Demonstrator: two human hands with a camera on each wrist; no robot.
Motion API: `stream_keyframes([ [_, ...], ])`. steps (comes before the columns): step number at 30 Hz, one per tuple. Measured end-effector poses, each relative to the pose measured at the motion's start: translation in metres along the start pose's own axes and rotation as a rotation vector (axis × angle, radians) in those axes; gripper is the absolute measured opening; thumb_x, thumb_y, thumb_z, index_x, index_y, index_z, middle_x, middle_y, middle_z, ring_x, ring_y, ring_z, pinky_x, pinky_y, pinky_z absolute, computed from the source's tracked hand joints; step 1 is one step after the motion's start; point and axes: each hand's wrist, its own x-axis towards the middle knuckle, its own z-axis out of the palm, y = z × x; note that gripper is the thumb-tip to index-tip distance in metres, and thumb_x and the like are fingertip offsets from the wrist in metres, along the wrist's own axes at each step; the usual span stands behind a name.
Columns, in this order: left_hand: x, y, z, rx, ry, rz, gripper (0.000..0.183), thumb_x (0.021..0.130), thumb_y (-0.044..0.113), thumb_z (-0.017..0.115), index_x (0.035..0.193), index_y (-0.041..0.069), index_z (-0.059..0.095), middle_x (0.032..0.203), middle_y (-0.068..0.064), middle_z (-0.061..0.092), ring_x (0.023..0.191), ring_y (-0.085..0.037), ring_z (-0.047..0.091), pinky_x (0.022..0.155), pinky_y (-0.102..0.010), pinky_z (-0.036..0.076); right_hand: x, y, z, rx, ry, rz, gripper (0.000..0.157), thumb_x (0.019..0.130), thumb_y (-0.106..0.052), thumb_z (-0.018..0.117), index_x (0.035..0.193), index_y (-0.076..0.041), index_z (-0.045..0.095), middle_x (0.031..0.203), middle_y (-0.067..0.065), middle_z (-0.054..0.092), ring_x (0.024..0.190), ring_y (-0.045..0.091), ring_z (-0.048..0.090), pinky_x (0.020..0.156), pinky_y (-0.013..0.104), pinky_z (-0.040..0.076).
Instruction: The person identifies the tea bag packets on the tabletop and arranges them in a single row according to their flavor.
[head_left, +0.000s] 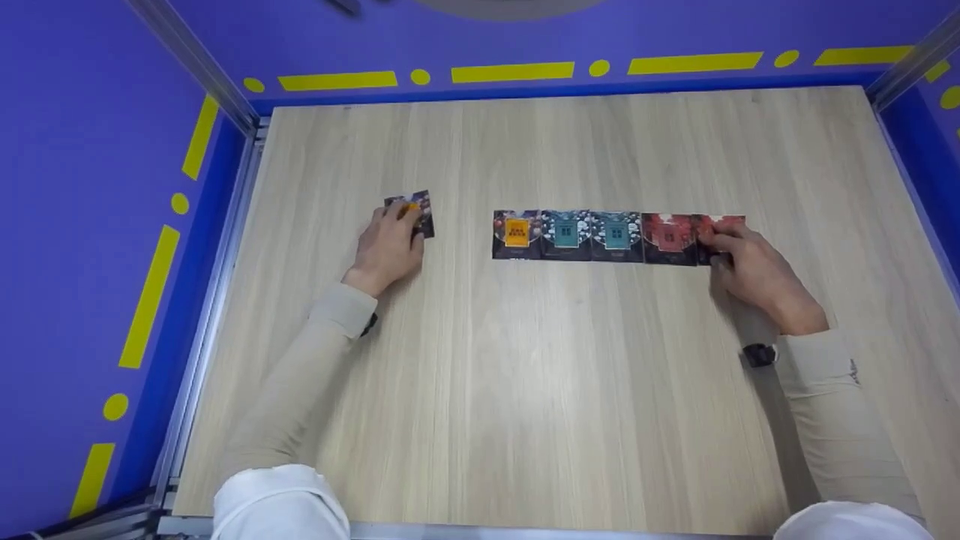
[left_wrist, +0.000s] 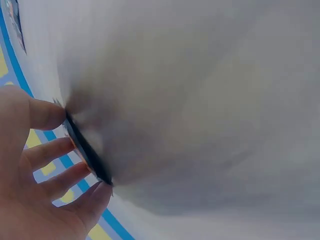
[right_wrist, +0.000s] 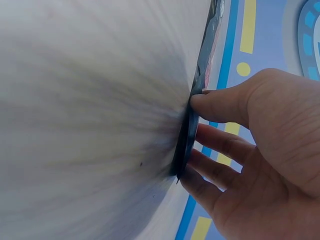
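My left hand [head_left: 388,247] grips a small dark square sachet with an orange label [head_left: 422,204] on the left half of the table. In the left wrist view, thumb and fingertips meet the edges of that sachet [left_wrist: 84,145], close over the tabletop. My right hand [head_left: 759,276] pinches a red sachet [head_left: 729,222] at the right end of a row. The right wrist view shows thumb and fingers at this sachet's dark edges [right_wrist: 186,137]. Leftward along the row lie another red sachet [head_left: 670,238], two teal ones [head_left: 616,236] and an orange-labelled one [head_left: 517,234], side by side.
A light wood-grain table [head_left: 525,390] lies under both arms. Blue panels [head_left: 82,187] with yellow dashes and dots rise at the back and sides. A metal rail [head_left: 202,322] runs along the left table edge.
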Motion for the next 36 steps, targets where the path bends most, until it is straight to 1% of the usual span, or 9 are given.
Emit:
stream_keyframes([
  [3, -0.001, 0.008, 0.002, 0.02, -0.01, 0.028, 0.048, 0.108, 0.022, 0.056, 0.153, 0.004, 0.057, 0.16, -0.023, 0.048, 0.144, -0.047, 0.048, 0.114, -0.057, 0.051, 0.0, 0.0, 0.0, 0.008, -0.001, 0.01, 0.047, 0.1, 0.002, 0.055, 0.147, 0.006, 0.058, 0.155, 0.033, 0.043, 0.143, 0.059, 0.041, 0.113, 0.075, 0.037],
  [5, -0.001, 0.012, 0.004, 0.036, -0.017, 0.041, 0.048, 0.108, 0.022, 0.056, 0.153, 0.004, 0.057, 0.159, -0.023, 0.049, 0.143, -0.048, 0.049, 0.114, -0.057, 0.051, -0.001, 0.0, 0.001, 0.008, 0.003, 0.0, 0.047, 0.1, 0.003, 0.055, 0.146, 0.006, 0.058, 0.155, 0.033, 0.043, 0.143, 0.059, 0.041, 0.113, 0.075, 0.036],
  [10, -0.003, 0.02, 0.006, 0.06, -0.03, 0.055, 0.047, 0.108, 0.022, 0.056, 0.152, 0.005, 0.058, 0.159, -0.023, 0.05, 0.143, -0.048, 0.049, 0.114, -0.057, 0.051, -0.002, 0.001, 0.001, 0.003, 0.022, -0.029, 0.046, 0.099, 0.003, 0.055, 0.144, 0.008, 0.059, 0.153, 0.034, 0.045, 0.141, 0.059, 0.043, 0.112, 0.075, 0.037],
  [17, -0.004, 0.032, 0.009, 0.083, -0.04, 0.085, 0.047, 0.109, 0.023, 0.056, 0.152, 0.006, 0.059, 0.158, -0.022, 0.051, 0.142, -0.047, 0.051, 0.117, -0.055, 0.049, -0.001, 0.002, 0.002, -0.001, 0.037, -0.043, 0.046, 0.097, 0.004, 0.056, 0.143, 0.008, 0.06, 0.152, 0.034, 0.046, 0.139, 0.06, 0.045, 0.11, 0.075, 0.039],
  [19, -0.005, 0.036, 0.01, 0.09, -0.044, 0.089, 0.047, 0.108, 0.023, 0.056, 0.152, 0.006, 0.059, 0.158, -0.022, 0.052, 0.142, -0.046, 0.051, 0.117, -0.054, 0.049, -0.001, 0.001, 0.001, 0.003, 0.041, -0.045, 0.046, 0.097, 0.005, 0.056, 0.142, 0.008, 0.061, 0.152, 0.033, 0.047, 0.139, 0.059, 0.046, 0.111, 0.075, 0.04],
  [26, -0.004, 0.048, 0.013, 0.101, -0.056, 0.098, 0.046, 0.108, 0.025, 0.057, 0.15, 0.007, 0.06, 0.156, -0.019, 0.054, 0.139, -0.043, 0.054, 0.114, -0.053, 0.052, 0.001, 0.003, 0.001, -0.005, 0.093, -0.107, 0.045, 0.094, 0.007, 0.06, 0.139, 0.008, 0.063, 0.149, 0.031, 0.05, 0.133, 0.056, 0.052, 0.106, 0.073, 0.044],
  [30, -0.004, 0.054, 0.015, 0.105, -0.067, 0.096, 0.046, 0.107, 0.026, 0.059, 0.15, 0.008, 0.061, 0.155, -0.019, 0.055, 0.138, -0.042, 0.054, 0.114, -0.051, 0.052, 0.0, 0.004, 0.002, 0.003, 0.094, -0.115, 0.045, 0.094, 0.008, 0.061, 0.139, 0.008, 0.063, 0.148, 0.031, 0.05, 0.133, 0.056, 0.052, 0.106, 0.073, 0.044],
  [36, -0.002, 0.062, 0.015, 0.093, -0.072, 0.104, 0.048, 0.106, 0.029, 0.062, 0.15, 0.01, 0.062, 0.157, -0.017, 0.053, 0.14, -0.04, 0.053, 0.114, -0.051, 0.052, 0.002, 0.003, 0.001, 0.004, 0.09, -0.099, 0.047, 0.094, 0.008, 0.062, 0.141, 0.008, 0.061, 0.149, 0.031, 0.049, 0.132, 0.056, 0.052, 0.106, 0.074, 0.044],
])
